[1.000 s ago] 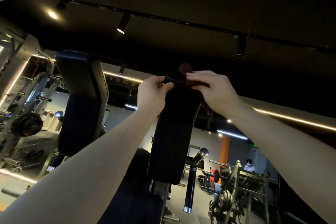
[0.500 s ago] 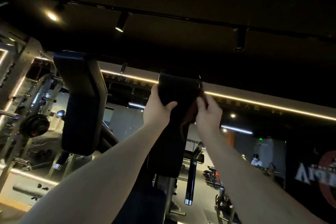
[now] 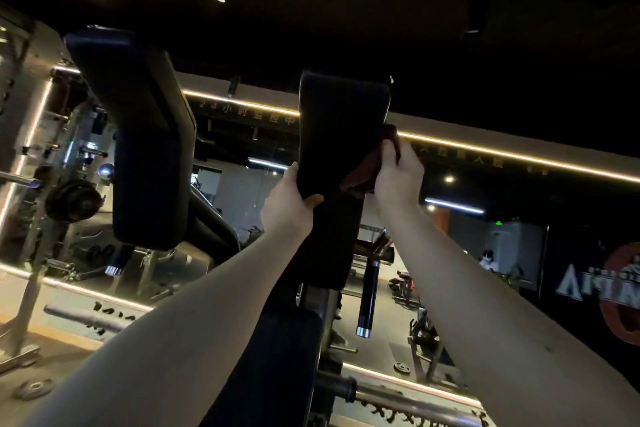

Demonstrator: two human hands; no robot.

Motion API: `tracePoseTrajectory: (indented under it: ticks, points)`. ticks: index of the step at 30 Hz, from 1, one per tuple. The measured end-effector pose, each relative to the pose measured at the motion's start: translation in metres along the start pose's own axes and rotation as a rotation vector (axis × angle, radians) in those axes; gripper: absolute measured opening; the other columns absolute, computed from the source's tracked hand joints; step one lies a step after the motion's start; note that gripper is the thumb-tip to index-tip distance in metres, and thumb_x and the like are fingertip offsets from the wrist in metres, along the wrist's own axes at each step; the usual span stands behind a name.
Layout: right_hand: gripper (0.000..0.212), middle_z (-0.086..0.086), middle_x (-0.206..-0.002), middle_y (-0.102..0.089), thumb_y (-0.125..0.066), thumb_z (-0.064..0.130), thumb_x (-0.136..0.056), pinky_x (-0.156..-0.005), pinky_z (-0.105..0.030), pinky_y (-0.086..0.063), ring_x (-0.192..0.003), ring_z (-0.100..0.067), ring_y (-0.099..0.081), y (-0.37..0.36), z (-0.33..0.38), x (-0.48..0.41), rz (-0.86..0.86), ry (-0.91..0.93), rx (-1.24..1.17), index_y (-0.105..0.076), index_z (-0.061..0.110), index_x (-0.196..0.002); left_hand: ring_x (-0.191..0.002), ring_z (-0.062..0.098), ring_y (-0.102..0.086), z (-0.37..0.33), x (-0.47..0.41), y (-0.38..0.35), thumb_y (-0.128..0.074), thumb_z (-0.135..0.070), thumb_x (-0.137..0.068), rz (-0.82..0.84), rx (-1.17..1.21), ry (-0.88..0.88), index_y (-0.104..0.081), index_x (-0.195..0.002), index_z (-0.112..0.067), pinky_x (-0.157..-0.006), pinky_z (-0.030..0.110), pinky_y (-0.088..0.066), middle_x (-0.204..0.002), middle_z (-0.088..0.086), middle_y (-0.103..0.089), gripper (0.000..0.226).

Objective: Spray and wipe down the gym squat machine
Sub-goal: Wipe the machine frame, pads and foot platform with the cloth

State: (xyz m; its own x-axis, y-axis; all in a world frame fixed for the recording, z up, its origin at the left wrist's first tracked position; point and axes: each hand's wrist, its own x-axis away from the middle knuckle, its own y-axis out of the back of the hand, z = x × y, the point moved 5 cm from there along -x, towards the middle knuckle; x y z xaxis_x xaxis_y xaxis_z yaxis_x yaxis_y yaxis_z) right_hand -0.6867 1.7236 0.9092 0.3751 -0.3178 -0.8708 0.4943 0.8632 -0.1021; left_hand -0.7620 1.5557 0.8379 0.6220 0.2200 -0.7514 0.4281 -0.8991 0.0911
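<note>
While the left hand [image 3: 289, 199] is gripping the shoulder pad [image 3: 341, 149] by its left edge, the right hand [image 3: 398, 177], clenching a cloth [image 3: 363, 173], is sliding from the pad's top down its right edge, extending the wiped area.

Both arms raised, left hand [image 3: 289, 199] gripping, right hand [image 3: 398, 175] clenched

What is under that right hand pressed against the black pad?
Under the right hand a dark reddish cloth is squeezed against the edge of the right pad. Part of the cloth is covered by the fingers, and the pad's far side is hidden.
</note>
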Motion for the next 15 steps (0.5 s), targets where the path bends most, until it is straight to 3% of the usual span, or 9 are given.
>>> tracePoseTrajectory:
  ticks: [2,5,8,10,12,15]
  points:
    - [0.03,0.015,-0.122,-0.065,-0.049,0.028,-0.108,-0.096,-0.017,-0.051,-0.117,0.0,-0.06,0.001,-0.031,0.017,0.01,-0.008,0.056,-0.062,0.028,-0.136,-0.119,0.021,-0.064,0.004,0.0,-0.001,-0.074,-0.033,-0.092,-0.005,-0.024,0.004,-0.039,-0.151,-0.033,-0.091,0.041,-0.056,-0.131,-0.007,-0.066,0.068]
    - [0.026,0.016,-0.116,-0.065,-0.051,0.027,-0.107,-0.096,-0.028,-0.052,-0.111,0.0,-0.06,0.009,-0.094,0.065,0.047,-0.106,0.187,-0.064,0.029,-0.129,-0.122,0.021,-0.064,0.006,0.001,-0.002,-0.073,-0.033,-0.093,-0.001,-0.03,0.022,-0.038,-0.152,-0.032,-0.093,0.043,-0.057,-0.134,-0.006,-0.065,0.069]
    - [0.024,0.009,-0.114,-0.067,-0.05,0.026,-0.107,-0.093,-0.033,-0.053,-0.116,-0.013,-0.063,0.019,-0.134,0.109,0.135,-0.322,0.279,-0.067,0.029,-0.125,-0.124,0.022,-0.062,0.007,0.006,-0.002,-0.071,-0.03,-0.095,0.023,-0.02,0.036,-0.037,-0.153,-0.031,-0.096,0.043,-0.054,-0.137,-0.004,-0.064,0.068]
    - [0.023,0.007,-0.112,-0.068,-0.053,0.022,-0.106,-0.095,-0.035,-0.052,-0.117,-0.019,-0.063,0.022,-0.125,0.099,0.097,-0.395,0.25,-0.069,0.027,-0.121,-0.122,0.022,-0.063,0.01,0.008,-0.002,-0.07,-0.03,-0.096,0.033,-0.02,0.036,-0.037,-0.152,-0.03,-0.094,0.041,-0.053,-0.135,-0.004,-0.065,0.066]
    - [0.017,0.01,-0.109,-0.065,-0.055,0.024,-0.106,-0.096,-0.032,-0.051,-0.11,-0.012,-0.062,0.02,-0.086,0.067,0.03,-0.315,0.225,-0.066,0.032,-0.115,-0.119,0.022,-0.064,0.013,0.009,-0.002,-0.069,-0.032,-0.096,0.052,-0.032,0.037,-0.039,-0.149,-0.029,-0.089,0.038,-0.052,-0.133,-0.004,-0.065,0.061]
    - [0.024,0.017,-0.112,-0.061,-0.052,0.029,-0.107,-0.085,-0.017,-0.045,-0.102,0.002,-0.057,0.008,-0.03,0.025,-0.021,-0.129,0.128,-0.062,0.031,-0.129,-0.118,0.022,-0.064,0.017,0.006,-0.001,-0.069,-0.033,-0.096,0.068,-0.043,0.021,-0.04,-0.148,-0.03,-0.086,0.036,-0.049,-0.133,-0.006,-0.064,0.059]
